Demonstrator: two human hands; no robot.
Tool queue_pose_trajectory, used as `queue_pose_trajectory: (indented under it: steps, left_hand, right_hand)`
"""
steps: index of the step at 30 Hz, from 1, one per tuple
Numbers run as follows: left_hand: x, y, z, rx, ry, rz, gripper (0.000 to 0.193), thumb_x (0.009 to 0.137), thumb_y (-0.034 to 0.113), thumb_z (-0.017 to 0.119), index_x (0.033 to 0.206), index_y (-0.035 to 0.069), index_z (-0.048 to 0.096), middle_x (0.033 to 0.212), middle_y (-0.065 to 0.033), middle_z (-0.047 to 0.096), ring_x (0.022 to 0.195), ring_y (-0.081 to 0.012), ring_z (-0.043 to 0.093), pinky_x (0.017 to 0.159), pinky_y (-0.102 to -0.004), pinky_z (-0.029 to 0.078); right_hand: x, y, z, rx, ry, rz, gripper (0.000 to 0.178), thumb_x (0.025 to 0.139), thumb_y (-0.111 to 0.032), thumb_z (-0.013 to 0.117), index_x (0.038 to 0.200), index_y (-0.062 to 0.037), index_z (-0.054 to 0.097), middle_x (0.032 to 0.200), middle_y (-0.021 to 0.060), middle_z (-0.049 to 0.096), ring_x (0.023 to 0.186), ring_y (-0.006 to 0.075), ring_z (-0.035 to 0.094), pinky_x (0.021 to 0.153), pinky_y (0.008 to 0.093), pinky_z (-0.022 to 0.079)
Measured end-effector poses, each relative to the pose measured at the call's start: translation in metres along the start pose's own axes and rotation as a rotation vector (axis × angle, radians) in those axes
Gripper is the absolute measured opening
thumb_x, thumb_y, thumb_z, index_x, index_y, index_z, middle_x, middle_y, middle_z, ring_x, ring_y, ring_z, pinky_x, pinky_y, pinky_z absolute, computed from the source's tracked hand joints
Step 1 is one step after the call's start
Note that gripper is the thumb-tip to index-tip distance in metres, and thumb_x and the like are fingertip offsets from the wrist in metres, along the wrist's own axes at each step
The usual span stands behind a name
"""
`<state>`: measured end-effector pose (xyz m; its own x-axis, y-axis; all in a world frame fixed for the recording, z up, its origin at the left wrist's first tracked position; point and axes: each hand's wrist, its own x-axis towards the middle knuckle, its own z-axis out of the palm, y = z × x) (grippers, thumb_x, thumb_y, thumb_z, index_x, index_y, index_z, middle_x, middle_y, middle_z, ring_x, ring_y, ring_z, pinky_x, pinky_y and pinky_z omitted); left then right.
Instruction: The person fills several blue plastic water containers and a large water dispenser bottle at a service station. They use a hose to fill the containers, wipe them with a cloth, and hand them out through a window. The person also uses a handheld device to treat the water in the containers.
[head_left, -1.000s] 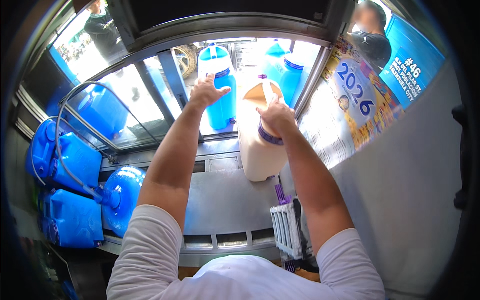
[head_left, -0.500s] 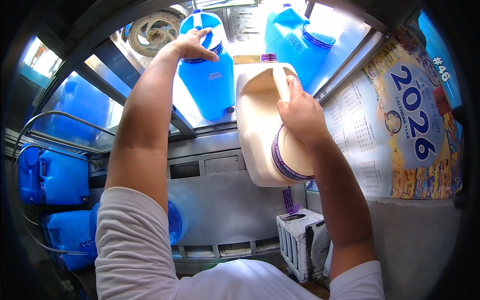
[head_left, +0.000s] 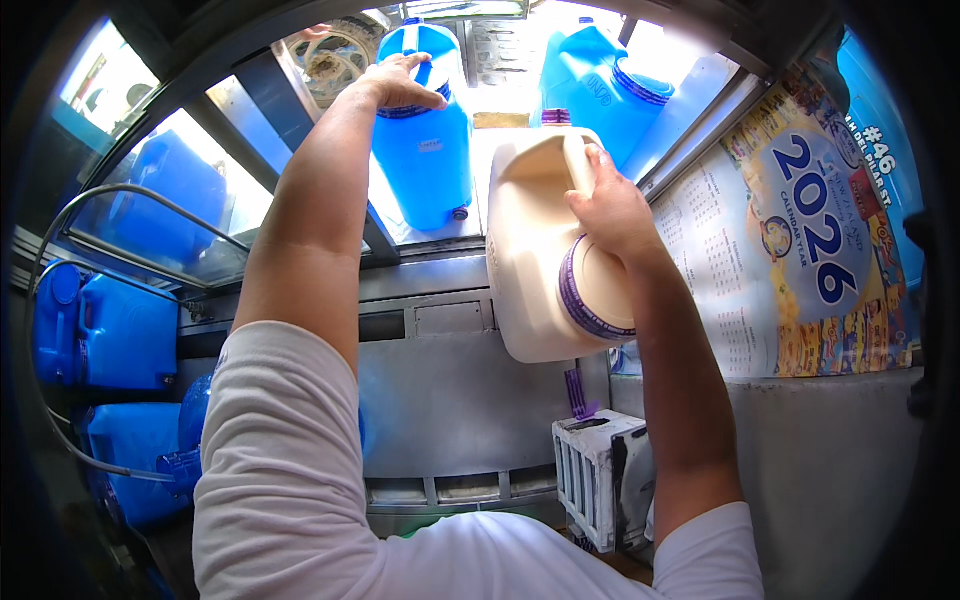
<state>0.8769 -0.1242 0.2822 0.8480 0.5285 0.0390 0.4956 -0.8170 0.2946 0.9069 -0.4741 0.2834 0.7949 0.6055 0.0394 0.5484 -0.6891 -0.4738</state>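
Observation:
In my right hand [head_left: 612, 205] is the handle of a cream water jug [head_left: 525, 270], fingers closed round it. The jug tilts toward me, its wide round cap under my wrist and a small purple-sealed cap at its top. My left hand [head_left: 400, 82] rests on top of a blue water jug [head_left: 425, 165], thumb and fingers spread near its large cap and handle. That jug stands upright on the sill beyond the counter. Another blue jug [head_left: 590, 90] stands behind the cream one, to the right.
More blue containers [head_left: 125, 330] are stacked at the left, by a curved metal hose [head_left: 150, 190]. A white slatted box [head_left: 590, 480] sits low at right. A calendar poster [head_left: 750, 260] covers the right wall. A motorcycle wheel [head_left: 320, 65] shows outside, past the metal frame.
Everything sits slightly further right in the view, from a small head shift. My right hand still holds the cream jug; my left stays on the blue jug.

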Motion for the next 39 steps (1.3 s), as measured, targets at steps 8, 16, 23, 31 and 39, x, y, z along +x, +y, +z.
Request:
queue_pose_trajectory:
  steps: [8, 16, 23, 31, 39]
  left_hand:
    - [-0.04, 0.002, 0.005, 0.119, 0.041, 0.018, 0.109, 0.051, 0.063, 0.076, 0.144, 0.024, 0.037, 0.147, -0.0169, 0.035, 0.135, -0.0368, 0.034, 0.109, -0.0492, 0.031]
    - [-0.26, 0.076, 0.156, -0.536, 0.654, 0.401, 0.114, 0.069, 0.064, 0.071, 0.149, 0.006, 0.013, 0.152, -0.0251, 0.017, 0.139, -0.0428, 0.02, 0.113, -0.0516, 0.021]
    - [-0.33, 0.159, 0.261, -0.761, 0.401, 0.032, 0.149, 0.044, 0.051, 0.09, 0.146, 0.007, -0.01, 0.149, -0.0316, 0.003, 0.139, -0.0493, 0.009, 0.113, -0.0543, 0.021]
    - [-0.298, 0.168, 0.263, -0.691, 0.468, 0.02, 0.146, 0.054, 0.054, 0.086, 0.144, 0.006, -0.018, 0.149, -0.0295, 0.002, 0.139, -0.0491, 0.009, 0.113, -0.0534, 0.018]
    - [-0.213, 0.107, 0.24, -0.743, 0.426, -0.023, 0.142, 0.052, 0.026, 0.093, 0.145, 0.01, -0.013, 0.145, -0.0225, 0.02, 0.133, -0.0377, 0.029, 0.108, -0.0424, 0.034]
  right_hand:
    - [-0.002, 0.014, 0.002, -0.022, 0.024, -0.109, 0.065, 0.083, -0.024, 0.06, 0.14, -0.0031, 0.036, 0.123, 0.0238, 0.056, 0.112, 0.0379, 0.056, 0.098, 0.0429, 0.042]
    - [0.003, 0.019, -0.001, -0.013, 0.005, -0.109, 0.066, 0.082, -0.024, 0.061, 0.139, -0.0029, 0.035, 0.124, 0.0254, 0.055, 0.112, 0.0401, 0.055, 0.098, 0.0433, 0.042]
    - [0.003, 0.001, -0.003, 0.005, -0.068, -0.15, 0.065, 0.082, -0.022, 0.061, 0.138, -0.0017, 0.037, 0.13, 0.0232, 0.051, 0.117, 0.0389, 0.052, 0.1, 0.0412, 0.04]
    - [0.048, 0.013, 0.005, 0.082, -0.092, -0.29, 0.063, 0.083, -0.021, 0.062, 0.138, -0.0011, 0.038, 0.141, 0.0169, 0.043, 0.127, 0.0333, 0.046, 0.106, 0.0364, 0.036]
    - [0.147, -0.032, 0.044, -0.092, -0.029, -0.263, 0.062, 0.085, -0.03, 0.055, 0.139, -0.0051, 0.036, 0.13, 0.0217, 0.052, 0.118, 0.0362, 0.052, 0.102, 0.0387, 0.041]
